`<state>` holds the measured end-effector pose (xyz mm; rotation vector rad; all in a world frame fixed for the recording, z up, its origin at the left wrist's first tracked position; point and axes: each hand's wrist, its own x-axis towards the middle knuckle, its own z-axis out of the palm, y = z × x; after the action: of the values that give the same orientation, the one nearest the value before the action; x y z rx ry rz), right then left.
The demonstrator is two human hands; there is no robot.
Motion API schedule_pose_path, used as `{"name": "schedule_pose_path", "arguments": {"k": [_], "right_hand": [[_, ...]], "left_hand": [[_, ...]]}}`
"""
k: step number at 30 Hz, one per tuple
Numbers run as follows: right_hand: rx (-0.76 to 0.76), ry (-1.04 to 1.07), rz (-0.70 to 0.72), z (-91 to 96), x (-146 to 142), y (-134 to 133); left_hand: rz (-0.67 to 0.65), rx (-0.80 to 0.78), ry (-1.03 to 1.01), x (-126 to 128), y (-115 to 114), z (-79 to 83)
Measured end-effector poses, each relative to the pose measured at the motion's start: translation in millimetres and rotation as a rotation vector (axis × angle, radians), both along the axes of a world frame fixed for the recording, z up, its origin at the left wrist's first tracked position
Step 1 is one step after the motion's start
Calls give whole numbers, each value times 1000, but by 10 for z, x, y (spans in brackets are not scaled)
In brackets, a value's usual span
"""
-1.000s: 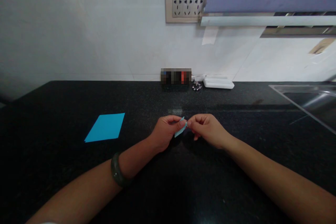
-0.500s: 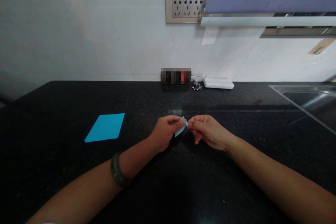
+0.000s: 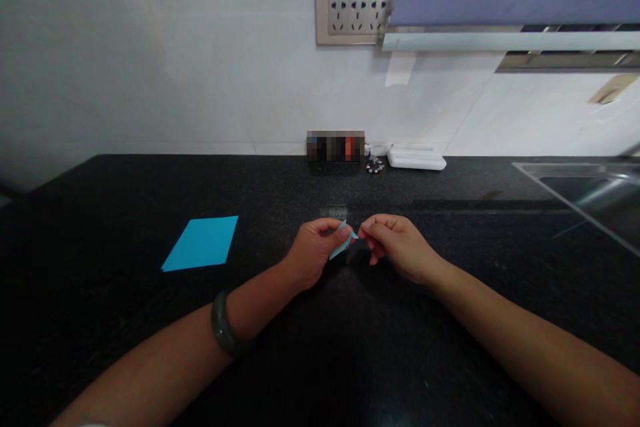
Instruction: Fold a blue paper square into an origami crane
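A small piece of folded pale blue paper (image 3: 340, 245) is pinched between the thumb and fingers of my left hand (image 3: 320, 247), above the dark countertop. A narrow point of the paper sticks out toward the right. Just beyond that point is my right hand (image 3: 393, 240), its thumb and index finger closed together, with a slight gap between them and the paper. Nothing shows in the right fingertips. Part of the folded paper is hidden behind my left thumb. Flat on the counter to the left lies a bright blue square of paper (image 3: 203, 243).
Along the wall, a blurred-out dark box (image 3: 335, 146), a beaded bracelet (image 3: 374, 165) and a white packet (image 3: 417, 158) rest on the black countertop (image 3: 280, 187). At right is a metal sink (image 3: 600, 197). Above, a socket panel (image 3: 323, 15) is on the wall.
My right fingers have come off the folded paper's point and moved slightly right. The paper has tilted a little in my left hand, which stays in place.
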<state>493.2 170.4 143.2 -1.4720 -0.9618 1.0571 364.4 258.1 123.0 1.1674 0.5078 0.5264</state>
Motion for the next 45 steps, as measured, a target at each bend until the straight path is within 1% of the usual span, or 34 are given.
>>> {"name": "schedule_pose_path", "arguments": {"k": [6, 10, 13, 16, 19, 22, 26, 30, 34, 36, 38, 42, 45], "right_hand": [[21, -152, 24, 49, -33, -20], [63, -301, 37, 28, -52, -39], [110, -438, 3, -6, -49, -45], [131, -511, -35, -24, -33, -45], [138, -542, -50, -26, -19, -43], [150, -587, -51, -20, -20, -41], [183, -636, -21, -1, -50, -49], [222, -678, -19, 6, -77, -64], [204, -576, -6, -21, -59, -65], [181, -524, -23, -34, -44, -59], [165, -519, -47, -40, -37, -52], [189, -588, -73, -41, -39, -45], [228, -630, -129, -50, -27, -46]], "left_hand": [[7, 49, 18, -3, -15, 35], [39, 73, 28, -4, -21, 37], [46, 41, 38, 3, -12, 17], [47, 28, 11, 11, -6, 9], [49, 41, -7, 12, -9, 9], [43, 82, 18, 8, -19, 10], [63, 131, 65, 7, -38, 22], [70, 139, 76, 9, -49, 37], [78, 155, 75, 6, -30, 31], [80, 155, 72, 7, -17, 24], [74, 157, 71, 11, -11, 20], [32, 162, 67, 25, -22, 28], [59, 128, 19, 32, -37, 43]]}}
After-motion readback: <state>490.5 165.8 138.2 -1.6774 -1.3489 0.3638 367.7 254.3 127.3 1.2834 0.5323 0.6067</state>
